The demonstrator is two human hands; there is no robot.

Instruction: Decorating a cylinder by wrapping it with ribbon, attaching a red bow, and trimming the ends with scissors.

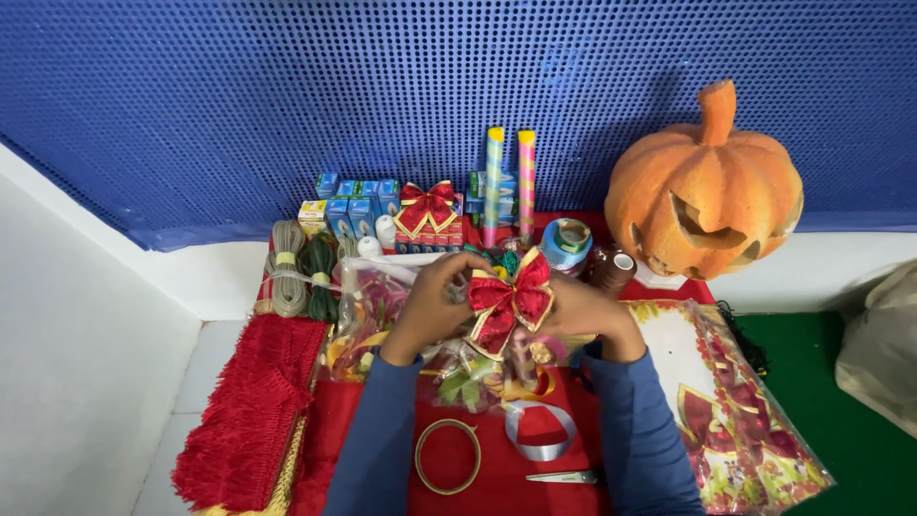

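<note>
While both hands meet over the middle of the tabletop [535,478], the red bow with gold edging [509,304] sits right between them, lifted clear of the red cloth. The left hand [432,298] pinches the bow's left loop, fingers closed on the ribbon; the right hand [585,311] closes on the right loop from the other side. Each grip is clamped on the bow, neither nearer than the other. Its long axis runs left to right, tipped so the right loop rides higher, toward the far wall, with the tails hanging down toward the person. Below lie a clear bag of trimmings [382,311], a gold ring [447,457], a silver ribbon loop [541,432] and scissors [564,476].
</note>
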